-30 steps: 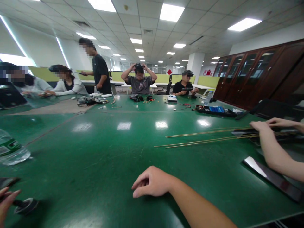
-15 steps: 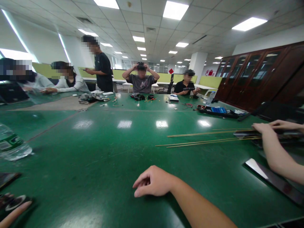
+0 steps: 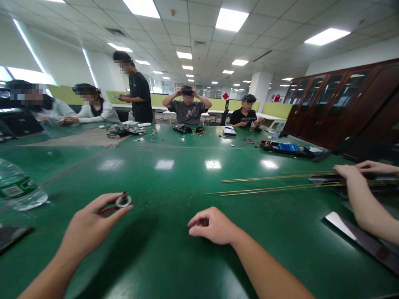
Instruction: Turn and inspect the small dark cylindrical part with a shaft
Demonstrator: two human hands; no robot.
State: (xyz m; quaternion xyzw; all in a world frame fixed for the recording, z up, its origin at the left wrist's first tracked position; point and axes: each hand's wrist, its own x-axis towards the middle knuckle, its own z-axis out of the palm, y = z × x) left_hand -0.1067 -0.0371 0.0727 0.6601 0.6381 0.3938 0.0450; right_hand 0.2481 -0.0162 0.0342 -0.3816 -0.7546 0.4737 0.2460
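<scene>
My left hand (image 3: 93, 224) is raised over the green table, its thumb and fingers pinching a small round silver piece with a black stem (image 3: 124, 201). The exact kind of this piece is too small to tell. Farther right, my right hand (image 3: 213, 226) is low over the tabletop, loosely curled, with thumb and forefinger close together. Nothing shows in it. Bare green tabletop (image 3: 162, 232) lies between the two hands.
Thin brass-coloured rods (image 3: 264, 178) reach in from the right, beside another person's hands (image 3: 350, 169). A dark flat bar (image 3: 358, 236) lies nearer. At left are a water bottle (image 3: 18, 187) and a dark flat object (image 3: 14, 237). Several people sit or stand beyond the table.
My left hand has come in from the lower left corner, carrying the round silver piece up and right. My right hand appears slightly higher and farther right, still curled.
</scene>
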